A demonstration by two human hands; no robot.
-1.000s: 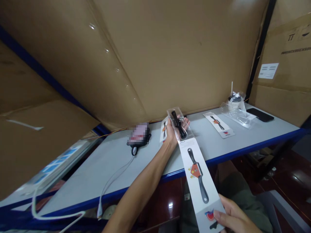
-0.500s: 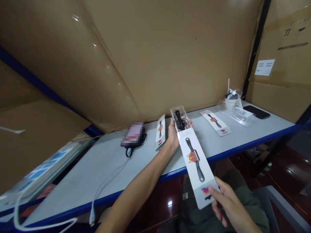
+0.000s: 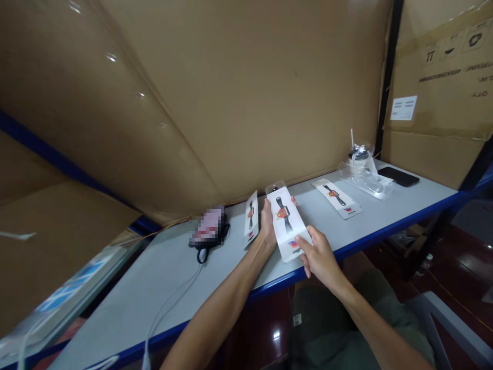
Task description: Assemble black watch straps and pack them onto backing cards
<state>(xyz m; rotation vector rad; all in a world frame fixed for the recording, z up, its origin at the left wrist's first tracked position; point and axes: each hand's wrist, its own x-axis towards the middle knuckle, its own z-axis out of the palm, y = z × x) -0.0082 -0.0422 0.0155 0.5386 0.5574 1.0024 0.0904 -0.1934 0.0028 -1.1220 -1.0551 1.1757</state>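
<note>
My left hand [image 3: 267, 225] is wrapped round a clear plastic blister pack [image 3: 275, 185] with a black-handled tool inside, seen only at its top end. A white printed card [image 3: 285, 228] picturing a spokeshave with an orange body lies over most of that pack, tilted toward me. My right hand [image 3: 320, 257] pinches the card's lower end, thumb on top near the red and blue logo. On the table to the left of my left hand rests another spokeshave card pack [image 3: 251, 220]. One more spokeshave card pack [image 3: 337, 199] lies to the right.
The grey table [image 3: 227, 262] has a blue front edge. On its left sits a dark device [image 3: 208, 228], partly pixelated, with a white cable. At the right are a plastic-wrapped cup [image 3: 360, 156] and a black phone [image 3: 399, 176]. Cardboard [image 3: 246, 92] walls the back.
My right hand has pushed the card up and away from me, so it now covers most of the blister pack. My left hand still holds the pack. The view has shifted slightly.
</note>
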